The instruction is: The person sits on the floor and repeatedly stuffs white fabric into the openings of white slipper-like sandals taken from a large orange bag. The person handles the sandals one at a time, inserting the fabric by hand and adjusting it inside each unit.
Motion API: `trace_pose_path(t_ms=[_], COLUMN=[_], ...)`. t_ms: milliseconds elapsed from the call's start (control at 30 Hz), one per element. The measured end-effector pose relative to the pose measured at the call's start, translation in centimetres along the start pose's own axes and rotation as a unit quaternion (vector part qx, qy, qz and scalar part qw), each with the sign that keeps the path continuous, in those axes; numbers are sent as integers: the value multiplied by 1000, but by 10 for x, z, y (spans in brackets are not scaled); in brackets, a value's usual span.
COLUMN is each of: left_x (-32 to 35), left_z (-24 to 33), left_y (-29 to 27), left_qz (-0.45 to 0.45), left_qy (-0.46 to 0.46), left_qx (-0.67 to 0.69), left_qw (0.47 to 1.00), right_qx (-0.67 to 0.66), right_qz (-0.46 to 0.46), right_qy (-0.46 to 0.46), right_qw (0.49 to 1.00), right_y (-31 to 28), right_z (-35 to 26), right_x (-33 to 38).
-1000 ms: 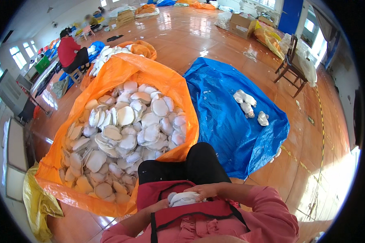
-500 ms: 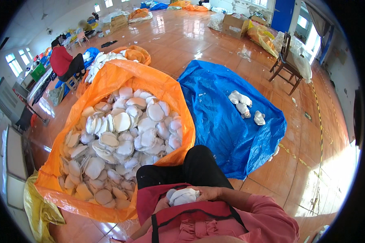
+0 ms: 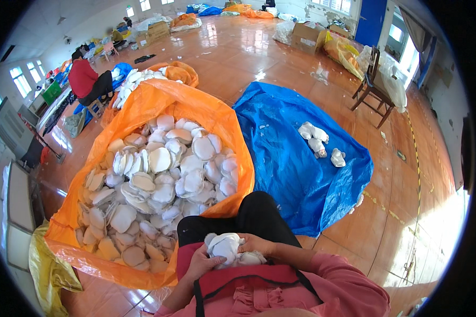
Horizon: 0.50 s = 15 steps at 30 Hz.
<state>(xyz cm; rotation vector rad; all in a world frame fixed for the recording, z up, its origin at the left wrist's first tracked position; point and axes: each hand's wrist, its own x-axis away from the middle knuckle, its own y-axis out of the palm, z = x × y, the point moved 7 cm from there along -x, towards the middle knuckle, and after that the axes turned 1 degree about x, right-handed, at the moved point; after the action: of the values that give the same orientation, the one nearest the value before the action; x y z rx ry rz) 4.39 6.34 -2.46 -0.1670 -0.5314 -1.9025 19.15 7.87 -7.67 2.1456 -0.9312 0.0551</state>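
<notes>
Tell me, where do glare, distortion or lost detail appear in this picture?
Head view: sunlight washes out the floor at lower right; head view: the striped floor line bows near the rim; head view: the white piece between left hand and right hand is pale, its fine detail unclear.

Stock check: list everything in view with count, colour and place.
Held bundle: at least one, white, in both hands
Front sack: one, orange, open, left of centre
Rounded pieces: many, white and cream, inside front sack
Sheet: one, blue, right of front sack
Small bundles: about four, white, on sheet
Wooden chair: one, brown, upper right
Side sack: one, yellow, lower left
Cardboard boxes: several, brown, far side
Other sacks: several, mixed colours, farther back
Co-workers: at least two, nearest in red, upper left
Floor: one, reddish-brown, throughout
Apron: one, red, lower middle
Left hand: one, bare, lower middle
Right hand: one, bare, lower middle
</notes>
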Motion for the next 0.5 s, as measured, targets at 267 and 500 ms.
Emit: trace_pose_path(t_ms=[267,500], left_x=[0,6], left_z=[-32,-24], left_y=[-5,-2], left_qz=[59,84], left_qy=[-34,-27], left_qx=[109,69], left_qw=[992,994], right_qx=[-45,1], right_qz=[40,-28], right_qy=[-40,-73], right_qw=[997,997], right_y=[-5,2], right_z=[19,20], right_x=[4,21])
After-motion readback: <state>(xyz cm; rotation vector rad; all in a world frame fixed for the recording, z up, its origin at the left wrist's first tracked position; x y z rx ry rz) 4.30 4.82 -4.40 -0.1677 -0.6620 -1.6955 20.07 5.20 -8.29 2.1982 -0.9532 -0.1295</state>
